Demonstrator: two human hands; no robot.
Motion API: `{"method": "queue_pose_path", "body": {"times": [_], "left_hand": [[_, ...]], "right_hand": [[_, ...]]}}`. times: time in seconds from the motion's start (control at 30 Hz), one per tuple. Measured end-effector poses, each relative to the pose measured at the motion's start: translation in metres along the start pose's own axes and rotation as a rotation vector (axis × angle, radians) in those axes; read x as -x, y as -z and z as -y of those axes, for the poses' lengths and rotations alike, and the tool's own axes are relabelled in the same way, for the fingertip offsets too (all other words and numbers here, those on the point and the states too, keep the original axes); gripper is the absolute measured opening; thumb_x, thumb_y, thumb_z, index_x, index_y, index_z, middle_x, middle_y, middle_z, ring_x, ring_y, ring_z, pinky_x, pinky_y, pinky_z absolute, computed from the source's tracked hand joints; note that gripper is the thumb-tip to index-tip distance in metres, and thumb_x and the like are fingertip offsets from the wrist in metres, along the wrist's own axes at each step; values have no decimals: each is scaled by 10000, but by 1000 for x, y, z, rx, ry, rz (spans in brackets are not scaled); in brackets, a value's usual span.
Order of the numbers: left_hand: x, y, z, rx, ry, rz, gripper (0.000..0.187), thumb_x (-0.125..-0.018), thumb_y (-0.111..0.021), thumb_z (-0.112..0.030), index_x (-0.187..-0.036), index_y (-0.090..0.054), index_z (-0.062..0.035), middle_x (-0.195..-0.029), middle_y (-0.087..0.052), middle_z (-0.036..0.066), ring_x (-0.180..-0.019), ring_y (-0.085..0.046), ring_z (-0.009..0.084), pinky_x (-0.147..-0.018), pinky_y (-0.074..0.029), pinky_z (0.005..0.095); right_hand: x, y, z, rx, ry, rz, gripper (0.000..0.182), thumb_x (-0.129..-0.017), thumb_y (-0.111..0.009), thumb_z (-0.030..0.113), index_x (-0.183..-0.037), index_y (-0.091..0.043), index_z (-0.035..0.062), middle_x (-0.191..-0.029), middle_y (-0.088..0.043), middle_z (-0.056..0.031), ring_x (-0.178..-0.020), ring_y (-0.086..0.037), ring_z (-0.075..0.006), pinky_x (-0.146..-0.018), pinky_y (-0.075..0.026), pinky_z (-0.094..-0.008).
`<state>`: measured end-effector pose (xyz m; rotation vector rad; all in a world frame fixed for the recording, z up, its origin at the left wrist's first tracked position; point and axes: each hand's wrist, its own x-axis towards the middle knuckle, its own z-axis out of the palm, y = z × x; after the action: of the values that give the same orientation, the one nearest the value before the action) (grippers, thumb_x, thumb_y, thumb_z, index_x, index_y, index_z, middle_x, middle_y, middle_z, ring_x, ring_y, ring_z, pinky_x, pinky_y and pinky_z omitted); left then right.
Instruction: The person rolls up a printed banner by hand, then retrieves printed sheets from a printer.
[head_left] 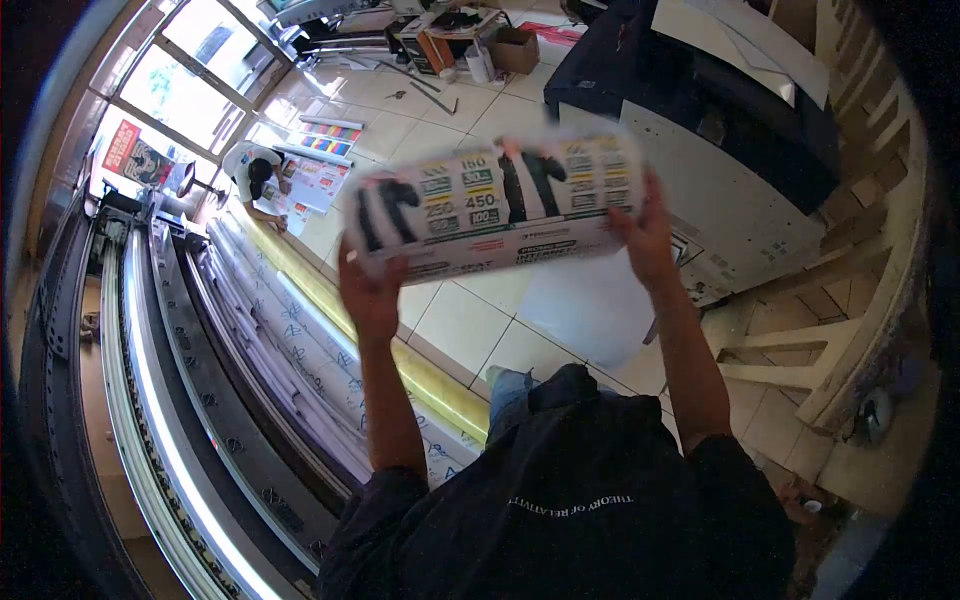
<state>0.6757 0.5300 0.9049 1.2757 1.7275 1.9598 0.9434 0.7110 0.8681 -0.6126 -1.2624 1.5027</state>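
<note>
A thick roll of printed sheet [490, 205], white with dark figures, numbers and yellow and green labels, is held up level in front of me. It looks slightly blurred by motion. My left hand [373, 292] is closed around its left end from below, thumb on the near face. At the other end, my right hand [643, 235] grips the roll with fingers showing on the printed side. Whatever the fingers do behind the roll is hidden.
On my left runs a long wide-format printer [215, 400], beside a yellow roll [420, 385]. Ahead, a person [252, 172] bends over printed sheets [312, 185] on the tiled floor. A large dark-and-white machine [715, 165] stands at right, near a white sheet [590, 315] and wooden rack [860, 345].
</note>
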Motion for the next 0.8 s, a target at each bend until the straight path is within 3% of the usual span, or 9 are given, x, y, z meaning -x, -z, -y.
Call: {"method": "queue_pose_path", "body": {"times": [0.07,0.13,0.2,0.27,0.37,0.53,0.63,0.7,0.8], "left_hand": [[6,11,-26,137,-198,-56,695,-760,-664,36,-1326,-263,8,-1147,-536,182,-1044,-553,239,-881,-476,342],[9,16,-27,85,-216,-69,660,-773,-659,24,-1312,-279,2,-1097,-565,180,-978,-582,220,-829,-499,323],[10,18,-8,-59,105,-31,622,-784,-650,18,-1293,-295,3,-1037,-596,171,-916,-600,202,-773,-513,303],[8,3,-1,-177,329,-9,534,-813,-659,-50,-1242,-344,-1,-988,-620,165,-883,-607,181,-740,-508,277],[8,2,41,-15,235,54,441,-839,-645,-99,-1186,-393,5,-922,-649,154,-817,-622,158,-695,-509,261],[14,-10,49,-226,197,-74,309,-860,-616,-126,-1088,-475,28,-855,-678,145,-740,-638,128,-635,-499,244],[19,-11,50,-319,126,-91,320,-854,-618,-125,-1109,-481,12,-875,-676,166,-763,-646,142,-641,-505,265],[21,-19,43,-270,140,-123,335,-856,-614,-127,-1135,-478,-1,-881,-675,172,-794,-651,146,-668,-508,268],[25,-20,48,-252,59,-143,367,-861,-605,-108,-1175,-459,11,-908,-670,178,-815,-649,154,-691,-513,277]], "right_hand": [[5,-1,32,-36,111,62,514,-821,-649,145,-1237,-371,28,-1082,-563,-122,-921,-586,-196,-786,-515,-344],[2,-1,36,-79,233,127,489,-820,-650,141,-1215,-388,20,-1070,-575,-125,-925,-591,-196,-792,-521,-348],[1,1,29,80,-12,111,458,-829,-641,147,-1197,-412,-2,-1050,-592,-130,-917,-599,-193,-782,-518,-343],[-3,7,1,119,-52,107,428,-833,-635,142,-1182,-432,-1,-1037,-602,-130,-906,-604,-194,-775,-517,-337],[-8,9,-21,238,-96,31,373,-841,-625,139,-1154,-472,5,-1018,-615,-124,-879,-612,-196,-760,-515,-328],[-4,6,-34,372,-10,-55,330,-858,-606,166,-1139,-507,25,-956,-637,-109,-829,-622,-198,-717,-512,-333],[0,4,-34,523,40,-101,334,-869,-593,202,-1137,-505,23,-901,-645,-133,-804,-630,-210,-687,-504,-360],[1,4,-34,690,211,-160,334,-884,-567,236,-1129,-507,17,-860,-643,-163,-765,-641,-245,-663,-495,-378],[7,4,-18,755,119,-90,333,-891,-548,247,-1123,-509,11,-866,-641,-191,-728,-647,-284,-654,-498,-381]]}}
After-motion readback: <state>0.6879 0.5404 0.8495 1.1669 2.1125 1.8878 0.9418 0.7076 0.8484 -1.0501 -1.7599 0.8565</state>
